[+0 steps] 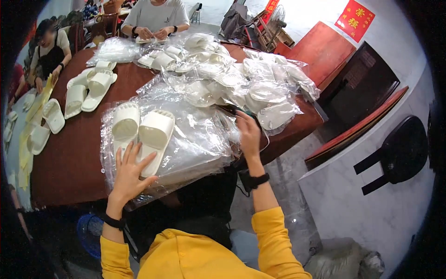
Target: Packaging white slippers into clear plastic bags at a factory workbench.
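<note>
A pair of white slide slippers (154,129) lies side by side on a stack of clear plastic bags (195,135) at the table's near edge. My left hand (130,174) rests over the heel ends of the pair, fingers spread and open. To the right of the stack, my right hand (248,132) is at a dark, slim object (228,109) by the bagged slippers. Its fingers look closed there, but what they hold is partly hidden and I cannot make it out.
Bagged white slippers (274,100) are heaped at the far right of the brown-covered table (69,160). Loose slippers (75,100) stand at the left. Across the table a person in a white shirt (155,16) works; another person (49,46) handles yellow material (42,100). A black stool (402,151) is at right.
</note>
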Demonstrator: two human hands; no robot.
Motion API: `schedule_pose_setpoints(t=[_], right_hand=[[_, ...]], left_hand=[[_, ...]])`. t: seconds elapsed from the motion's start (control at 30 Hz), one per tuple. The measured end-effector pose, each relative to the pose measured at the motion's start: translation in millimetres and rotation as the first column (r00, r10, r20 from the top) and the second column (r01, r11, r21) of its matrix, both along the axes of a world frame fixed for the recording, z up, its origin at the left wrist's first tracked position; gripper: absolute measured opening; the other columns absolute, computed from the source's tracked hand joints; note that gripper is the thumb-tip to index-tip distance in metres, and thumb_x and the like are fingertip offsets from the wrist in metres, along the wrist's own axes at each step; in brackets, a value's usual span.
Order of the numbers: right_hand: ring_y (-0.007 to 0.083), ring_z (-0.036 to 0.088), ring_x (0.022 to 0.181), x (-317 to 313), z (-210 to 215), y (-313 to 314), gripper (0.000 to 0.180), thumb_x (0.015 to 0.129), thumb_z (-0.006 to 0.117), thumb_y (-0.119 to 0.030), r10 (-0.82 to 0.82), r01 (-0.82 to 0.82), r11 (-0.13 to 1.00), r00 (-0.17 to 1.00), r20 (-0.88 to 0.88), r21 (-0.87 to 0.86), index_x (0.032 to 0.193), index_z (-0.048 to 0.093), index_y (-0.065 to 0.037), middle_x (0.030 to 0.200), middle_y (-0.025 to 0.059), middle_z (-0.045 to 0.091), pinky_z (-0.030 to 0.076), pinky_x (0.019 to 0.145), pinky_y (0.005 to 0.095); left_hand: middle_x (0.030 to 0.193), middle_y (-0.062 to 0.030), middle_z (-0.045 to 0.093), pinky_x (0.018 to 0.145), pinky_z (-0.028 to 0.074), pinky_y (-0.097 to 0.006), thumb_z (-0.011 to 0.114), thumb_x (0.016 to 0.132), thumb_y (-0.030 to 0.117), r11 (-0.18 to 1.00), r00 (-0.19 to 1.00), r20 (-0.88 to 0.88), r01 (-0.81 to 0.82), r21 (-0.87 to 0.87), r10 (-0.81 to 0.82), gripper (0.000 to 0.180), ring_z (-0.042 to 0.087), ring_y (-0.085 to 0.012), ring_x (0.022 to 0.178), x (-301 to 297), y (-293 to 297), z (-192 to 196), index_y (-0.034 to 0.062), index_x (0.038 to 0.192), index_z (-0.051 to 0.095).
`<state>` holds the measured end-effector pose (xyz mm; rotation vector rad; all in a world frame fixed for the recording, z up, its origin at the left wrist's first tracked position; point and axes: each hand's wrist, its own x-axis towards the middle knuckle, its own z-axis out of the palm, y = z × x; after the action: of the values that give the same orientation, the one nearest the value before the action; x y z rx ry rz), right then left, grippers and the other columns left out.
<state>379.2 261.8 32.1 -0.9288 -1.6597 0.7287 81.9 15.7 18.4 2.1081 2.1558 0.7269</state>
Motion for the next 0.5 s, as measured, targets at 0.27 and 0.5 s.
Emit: schedule_pose_setpoints(t=[0.27,0.5], right_hand=[[0.0100,0.057,0.075,87.6,-80.8,-29.7,0.012,0.092,0.059,-0.007,-0.123,0.145,0.942,0.988,0.090,-0.304,0.099,0.066,0.000,0.085,0.0023,0.062,0.046,0.069,0.0257],[0.0063,0.056,0.079,52.8,-66.0,-46.7,0.021,0.091,0.062,-0.006,-0.033,0.001,0.971,0.991,-0.127,-0.239,0.111,0.065,-0.005,0.092,-0.0004,0.062,0.045,0.067,0.0204]], left_hand=[[0.139,-0.0188,0.045,0.115,0.011,-0.054,0.076,0.068,0.053,0.993,1.000,-0.001,-0.026,0.113,0.026,0.080,0.031,-0.0365,0.138,-2.5,4.6,-7.7,0.0117,0.133,0.054],[0.133,-0.0172,0.046,0.115,0.014,-0.054,0.075,0.067,0.056,0.990,0.996,-0.052,-0.072,0.118,0.079,0.081,0.035,-0.0356,0.134,3.5,3.4,-10.3,0.0136,0.133,0.053]])
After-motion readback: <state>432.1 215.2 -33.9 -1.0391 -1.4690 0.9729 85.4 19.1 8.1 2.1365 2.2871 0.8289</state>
